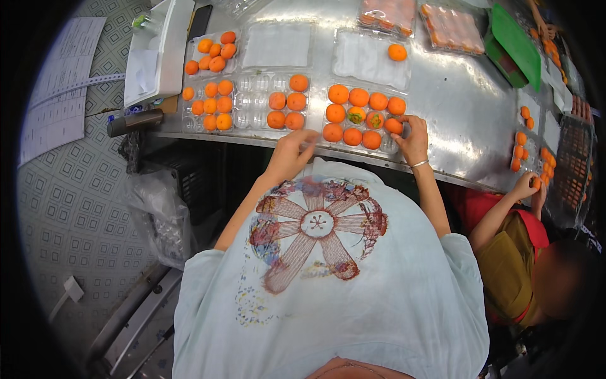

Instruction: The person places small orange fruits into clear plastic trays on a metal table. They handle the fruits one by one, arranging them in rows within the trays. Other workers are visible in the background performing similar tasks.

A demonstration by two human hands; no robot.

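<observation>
My right hand [413, 142] has thumb and fingers around an orange persimmon [393, 126] at the right end of the middle row in a clear plastic tray [389, 145]. Most cells of this tray hold persimmons, two of them with their green calyx [356, 116] facing up. At the table's front edge, left of that tray, my left hand [291, 150] holds nothing; its fingers are apart and slightly blurred. Nearest to it is a second clear tray [244, 102], with several persimmons [296, 101] in its right-hand columns only.
Further left stand trays of smaller orange fruit [210, 105]. A lined lid [369, 59] bears one persimmon [397, 52]. Packed boxes [452, 28] and a green bin [513, 47] are at the back. A co-worker [506, 246] handles fruit at right; a white box [158, 52] is at left.
</observation>
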